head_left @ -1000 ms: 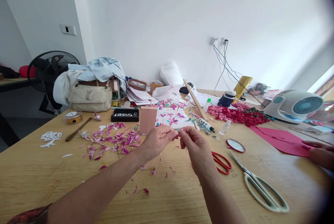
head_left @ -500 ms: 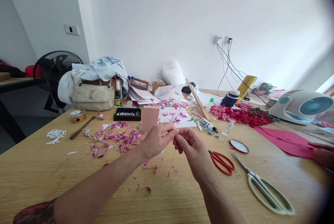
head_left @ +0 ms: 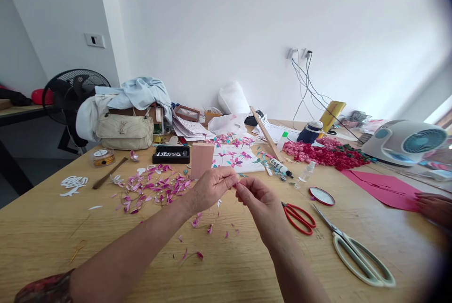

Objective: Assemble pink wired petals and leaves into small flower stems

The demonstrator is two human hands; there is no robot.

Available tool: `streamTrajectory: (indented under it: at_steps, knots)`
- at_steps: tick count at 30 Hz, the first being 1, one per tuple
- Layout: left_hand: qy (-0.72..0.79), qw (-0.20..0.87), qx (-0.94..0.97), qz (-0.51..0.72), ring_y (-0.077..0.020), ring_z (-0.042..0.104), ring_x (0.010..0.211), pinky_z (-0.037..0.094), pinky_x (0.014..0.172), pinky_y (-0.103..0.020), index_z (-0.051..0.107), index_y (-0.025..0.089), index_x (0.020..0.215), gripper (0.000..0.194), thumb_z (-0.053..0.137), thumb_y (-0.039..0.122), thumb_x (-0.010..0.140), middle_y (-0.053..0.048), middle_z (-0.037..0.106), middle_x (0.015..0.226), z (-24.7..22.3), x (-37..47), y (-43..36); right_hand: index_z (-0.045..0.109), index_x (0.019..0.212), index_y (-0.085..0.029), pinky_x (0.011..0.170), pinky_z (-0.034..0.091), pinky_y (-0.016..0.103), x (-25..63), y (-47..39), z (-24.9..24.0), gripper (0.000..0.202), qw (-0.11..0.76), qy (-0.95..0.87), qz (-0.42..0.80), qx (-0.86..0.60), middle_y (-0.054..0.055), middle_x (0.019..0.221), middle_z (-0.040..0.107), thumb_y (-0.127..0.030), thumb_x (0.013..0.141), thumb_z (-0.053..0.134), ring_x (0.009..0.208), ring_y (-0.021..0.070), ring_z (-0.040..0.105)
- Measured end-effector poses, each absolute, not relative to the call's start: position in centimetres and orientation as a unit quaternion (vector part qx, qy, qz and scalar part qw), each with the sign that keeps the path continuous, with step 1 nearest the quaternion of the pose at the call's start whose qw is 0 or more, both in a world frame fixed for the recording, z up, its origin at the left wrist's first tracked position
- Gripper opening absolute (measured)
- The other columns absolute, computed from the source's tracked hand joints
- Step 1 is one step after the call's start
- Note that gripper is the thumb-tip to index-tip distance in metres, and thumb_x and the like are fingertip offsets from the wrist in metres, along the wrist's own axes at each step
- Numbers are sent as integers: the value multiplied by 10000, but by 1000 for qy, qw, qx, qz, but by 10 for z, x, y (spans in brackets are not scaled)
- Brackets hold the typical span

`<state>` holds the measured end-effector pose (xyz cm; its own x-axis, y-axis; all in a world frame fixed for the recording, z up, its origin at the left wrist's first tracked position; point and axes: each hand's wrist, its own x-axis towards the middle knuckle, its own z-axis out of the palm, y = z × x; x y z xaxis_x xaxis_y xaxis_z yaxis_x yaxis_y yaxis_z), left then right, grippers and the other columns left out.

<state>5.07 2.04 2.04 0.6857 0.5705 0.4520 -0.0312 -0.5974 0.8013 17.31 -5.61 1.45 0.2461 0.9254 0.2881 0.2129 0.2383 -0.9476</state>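
Observation:
Fingertip to fingertip, my left hand (head_left: 216,187) and my right hand (head_left: 259,202) meet above the middle of the table. Both are closed in a pinch around something tiny; a speck of pink shows between the tips, but its kind is hidden. Below and to the left lies a spread of pink-purple petals (head_left: 158,185) on fine stems, with a few loose petals (head_left: 210,229) under my hands. Just beyond my fingers stand a pinkish wooden block (head_left: 202,159) and a white sheet with finished-looking pink flowers (head_left: 235,159).
Red-handled scissors (head_left: 300,218) and large pale-handled scissors (head_left: 360,256) lie at right, near a round red-rimmed dish (head_left: 321,196). Another person's hand (head_left: 436,209) rests on pink paper (head_left: 381,190). At the back are a beige bag (head_left: 125,131), a black tray (head_left: 171,161) and a white fan (head_left: 406,143).
My hands stay together in the pinch, with the right one lowered slightly. The other person's hand has come further into view over the pink paper. The whole view has shifted slightly.

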Motion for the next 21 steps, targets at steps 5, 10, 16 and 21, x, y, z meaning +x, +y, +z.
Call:
streamTrajectory:
  at_steps: [5,10,16,21]
  knots:
    - [157,414,824,354,-91,389,599,301,558,-203,499,134,636,297,394,314,848,22,431,609,21,49,23,536,699,-160,548,338,239,175,-53,10,213,580,-542,301,-528,-12,608,498,-363,759,557,582,120,439]
    - [156,422,816,363,-89,378,576,298,547,-205,462,141,614,290,392,301,845,28,413,580,21,50,22,526,722,-169,572,340,239,174,-53,3,189,597,-561,274,-504,-17,631,488,-344,795,531,607,119,434]
    - [167,360,823,407,-92,385,591,305,585,-211,469,144,601,295,413,300,845,30,404,580,15,55,24,514,686,-173,552,319,245,173,-53,7,184,566,-572,184,-564,-17,611,479,-321,795,517,581,120,416]
    - [123,504,776,359,-100,424,646,330,609,-211,490,138,687,334,313,343,883,8,453,648,16,51,26,516,695,-172,559,328,239,175,-52,8,207,578,-559,273,-529,-16,632,480,-354,795,516,602,119,418]
